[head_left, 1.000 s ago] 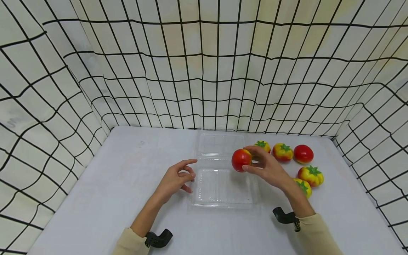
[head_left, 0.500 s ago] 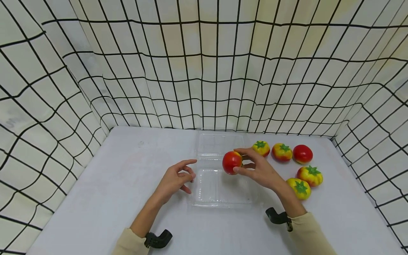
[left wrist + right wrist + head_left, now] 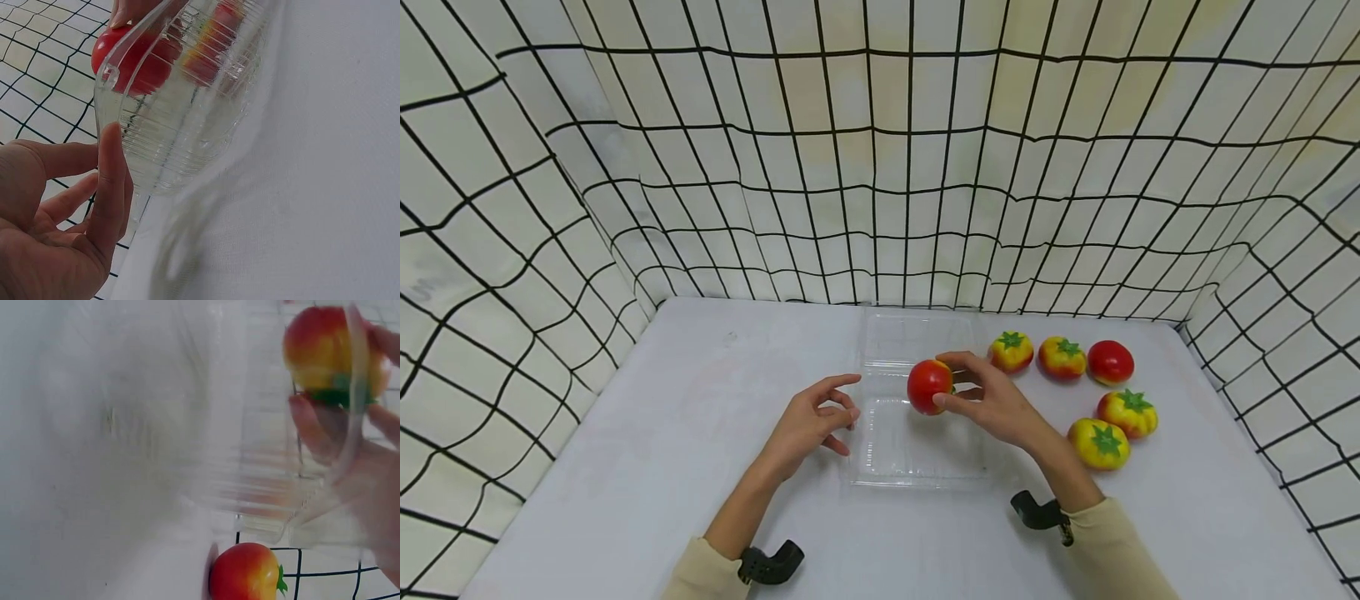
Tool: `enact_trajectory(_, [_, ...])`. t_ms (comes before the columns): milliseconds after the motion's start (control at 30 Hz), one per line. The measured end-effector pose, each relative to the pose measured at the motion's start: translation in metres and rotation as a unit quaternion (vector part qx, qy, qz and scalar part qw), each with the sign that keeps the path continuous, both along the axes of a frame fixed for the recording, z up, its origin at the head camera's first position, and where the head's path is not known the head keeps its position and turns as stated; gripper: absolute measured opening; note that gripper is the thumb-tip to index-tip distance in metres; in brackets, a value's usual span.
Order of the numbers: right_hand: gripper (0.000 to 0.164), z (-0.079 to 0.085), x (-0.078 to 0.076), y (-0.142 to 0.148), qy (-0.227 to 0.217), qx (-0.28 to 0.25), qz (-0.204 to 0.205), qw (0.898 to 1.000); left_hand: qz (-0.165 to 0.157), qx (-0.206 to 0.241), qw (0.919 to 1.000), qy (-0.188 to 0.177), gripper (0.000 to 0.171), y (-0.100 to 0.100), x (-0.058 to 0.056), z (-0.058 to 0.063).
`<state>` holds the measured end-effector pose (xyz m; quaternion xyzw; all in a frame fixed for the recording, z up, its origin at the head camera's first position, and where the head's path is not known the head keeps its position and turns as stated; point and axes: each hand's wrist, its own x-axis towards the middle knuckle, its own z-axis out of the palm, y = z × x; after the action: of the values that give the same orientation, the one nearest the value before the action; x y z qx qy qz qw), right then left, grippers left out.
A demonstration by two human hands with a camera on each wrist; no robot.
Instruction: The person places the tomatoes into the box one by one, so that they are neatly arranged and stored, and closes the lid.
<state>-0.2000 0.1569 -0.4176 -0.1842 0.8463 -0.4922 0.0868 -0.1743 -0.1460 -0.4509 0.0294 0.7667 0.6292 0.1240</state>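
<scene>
My right hand (image 3: 988,400) holds a red toy tomato (image 3: 927,386) between thumb and fingers, above the clear plastic box (image 3: 917,482). The right wrist view shows the tomato's yellow-orange side and green leaves (image 3: 337,394) through the box wall. My left hand (image 3: 805,423) is at the box's left edge, its fingers loosely bent. In the left wrist view the left fingers (image 3: 109,169) lie along the box rim (image 3: 99,119); whether they press on it I cannot tell. The box's lid (image 3: 917,333) lies folded back, away from me.
To the right lie several more toy tomatoes: a yellow-red one (image 3: 1011,352), another (image 3: 1062,358), a plain red one (image 3: 1111,362) and two nearer me, one mostly yellow (image 3: 1099,443). A black net (image 3: 910,192) rises behind the white table (image 3: 647,467) and along both sides.
My right hand has carried the red toy tomato leftward over the box, uncovering the yellow tomatoes at the right. My left hand has hardly moved.
</scene>
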Motion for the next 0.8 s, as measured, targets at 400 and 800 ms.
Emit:
enact_trajectory(400, [0.059, -0.006, 0.003, -0.012, 0.001, 0.002, 0.01, 1.0, -0.006, 0.013, 0.9998, -0.012, 0.057, 0.0, -0.001, 0.002])
enact_trajectory(800, [0.061, -0.01, 0.002, -0.03, -0.007, 0.016, -0.003, 1.0, -0.002, 0.008, 0.9998, -0.017, 0.057, 0.001, -0.002, 0.002])
